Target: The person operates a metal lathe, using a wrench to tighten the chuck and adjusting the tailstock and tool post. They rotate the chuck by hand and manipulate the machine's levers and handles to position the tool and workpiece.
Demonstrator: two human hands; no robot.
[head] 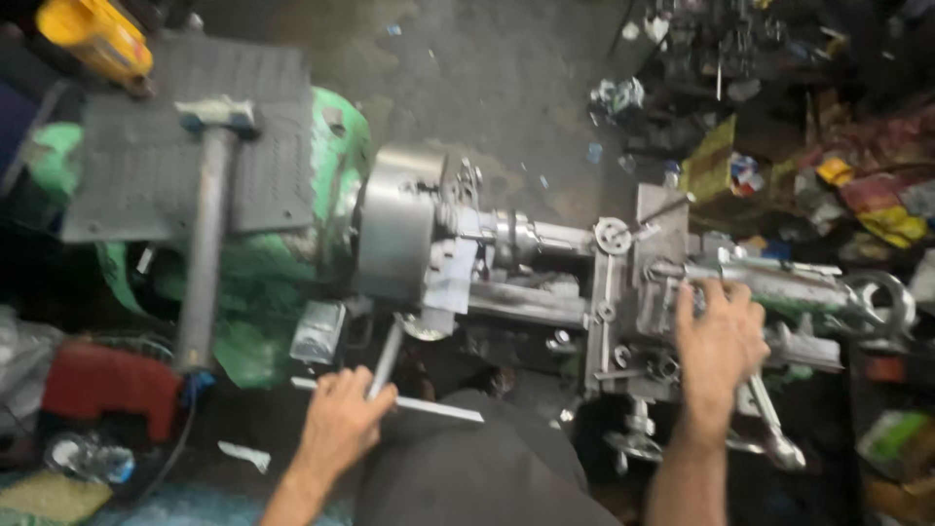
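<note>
Nearest, the left hand (341, 419) is closed around the near end of a slim steel lever (388, 358) that rises toward the chuck; a flat metal strip (409, 402) lies just beside the knuckles. The lever looks rigid and smooth, probably oily, so it likely wants a full wrap low on the shaft, as here, rather than a fingertip hold.

To the right, the right hand (719, 343) lies palm-down with fingers spread on the lathe carriage (633, 321). Whether it grips anything under the palm I cannot tell. A wrench (771, 429) lies at its near side. The carriage is a heavy cast block, stiff, with hard edges and small knobs; it should move only by its handles, not by pushing.

Between the hands and slightly farther sits the steel chuck (399, 234), holding a bright round workpiece (545, 237) that points right. Both look dense and slick.

Left of the chuck is the green headstock (336, 195), with a long-handled hammer (206, 234) lying on its dark top plate. Far right, cluttered scraps and packets (877, 195) cover the floor.
</note>
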